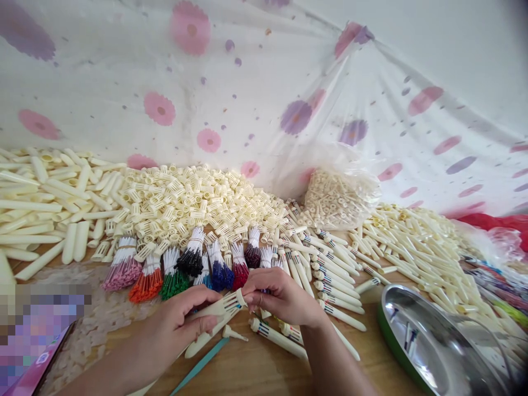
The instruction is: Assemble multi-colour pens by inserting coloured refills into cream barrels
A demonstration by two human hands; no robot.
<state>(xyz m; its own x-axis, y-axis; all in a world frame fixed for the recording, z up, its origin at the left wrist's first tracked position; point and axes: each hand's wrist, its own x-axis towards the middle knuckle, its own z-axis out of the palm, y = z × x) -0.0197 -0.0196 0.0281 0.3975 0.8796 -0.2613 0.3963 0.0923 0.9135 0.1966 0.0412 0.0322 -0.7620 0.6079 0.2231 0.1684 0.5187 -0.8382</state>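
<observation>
Indoors, both hands' fingers hold a pen over a tabletop, flowered sheeting behind.

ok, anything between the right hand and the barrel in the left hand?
Nothing visible. The right hand is at the slotted end of the barrel that the left hand holds; the coloured bundles lie beyond.

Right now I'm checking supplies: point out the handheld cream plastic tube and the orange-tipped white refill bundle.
Cream plastic tube [226, 304]: head view, slotted part.
Orange-tipped white refill bundle [147, 281]: head view, orange ends.
</observation>
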